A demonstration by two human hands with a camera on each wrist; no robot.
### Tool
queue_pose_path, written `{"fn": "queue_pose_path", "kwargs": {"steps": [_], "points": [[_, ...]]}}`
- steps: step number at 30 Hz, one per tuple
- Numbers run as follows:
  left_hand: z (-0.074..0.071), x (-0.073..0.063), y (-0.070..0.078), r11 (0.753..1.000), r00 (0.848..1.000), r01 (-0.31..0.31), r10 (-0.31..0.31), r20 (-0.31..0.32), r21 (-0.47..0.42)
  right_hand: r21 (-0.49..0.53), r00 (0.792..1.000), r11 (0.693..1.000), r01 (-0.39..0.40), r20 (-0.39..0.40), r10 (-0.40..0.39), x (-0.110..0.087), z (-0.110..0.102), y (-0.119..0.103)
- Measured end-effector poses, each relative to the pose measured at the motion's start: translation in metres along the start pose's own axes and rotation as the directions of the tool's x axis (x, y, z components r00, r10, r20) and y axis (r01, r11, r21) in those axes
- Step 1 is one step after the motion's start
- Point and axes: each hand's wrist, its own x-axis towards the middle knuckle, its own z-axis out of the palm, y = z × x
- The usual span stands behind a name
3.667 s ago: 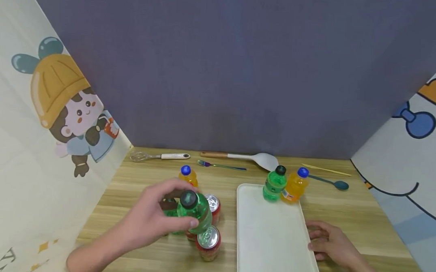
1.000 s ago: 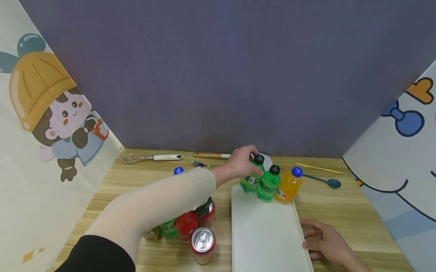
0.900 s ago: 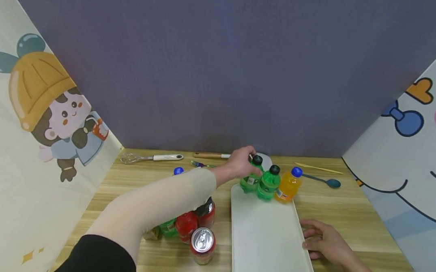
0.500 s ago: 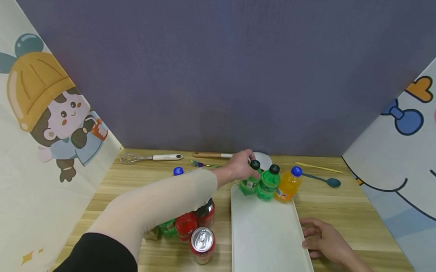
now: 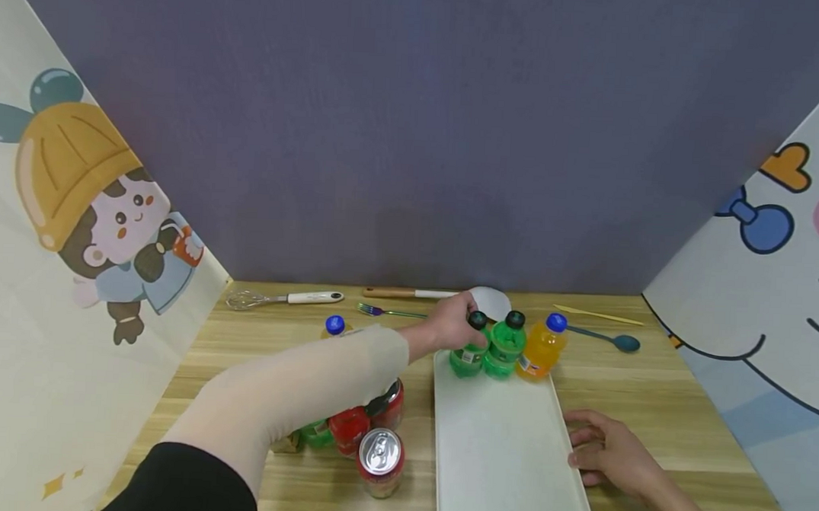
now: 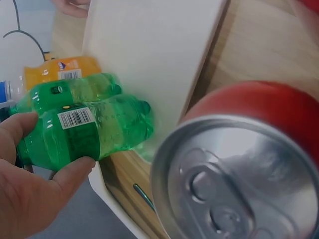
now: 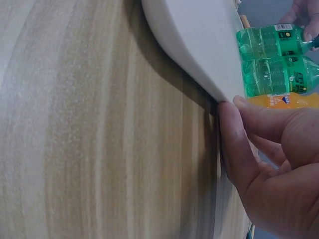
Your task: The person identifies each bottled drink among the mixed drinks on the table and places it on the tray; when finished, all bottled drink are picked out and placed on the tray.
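My left hand [image 5: 451, 324] holds a green soda bottle [image 5: 467, 360] by its upper part, thumb on one side and fingers on the other. The bottle is upright at the far left corner of the white tray [image 5: 511, 450], its base at tray level. Beside it on the tray stand a second green soda bottle [image 5: 504, 349] and an orange soda bottle [image 5: 542, 353] with a blue cap. At the tray's right edge, my right hand [image 5: 610, 453] pinches the rim between thumb and fingers, as the right wrist view shows.
Left of the tray stand a soda can [image 5: 381, 461], more red and green drinks, and a blue-capped bottle [image 5: 335, 325], partly behind my left arm. Along the back lie a whisk [image 5: 284, 299], a fork [image 5: 389, 311], a white spoon [image 5: 491, 302], a yellow utensil [image 5: 597, 315] and a dark spoon [image 5: 625, 343].
My left hand has carried the green soda bottle from the drinks on the left to the tray's far left corner, lowering it over the last second. My right hand stays at the tray's edge.
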Motion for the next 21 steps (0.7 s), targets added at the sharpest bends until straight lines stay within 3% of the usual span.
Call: {"fn": "queue_pose_path", "kwargs": {"steps": [5,12,21], "points": [[-0.002,-0.001,0.001,1.000,1.000,0.012,-0.012,0.015,0.011,0.000,1.000,1.000,-0.004,-0.011,0.004,-0.001,0.001,0.000],[-0.011,-0.006,0.006,0.998,0.995,0.044,-0.039,0.095,-0.049,-0.035,0.999,0.999,-0.023,-0.042,0.022,0.001,0.002,0.001],[-0.025,-0.023,0.015,0.999,0.992,0.006,-0.002,0.126,-0.033,-0.042,0.998,0.998,-0.037,-0.061,0.034,0.000,0.005,0.000]]}}
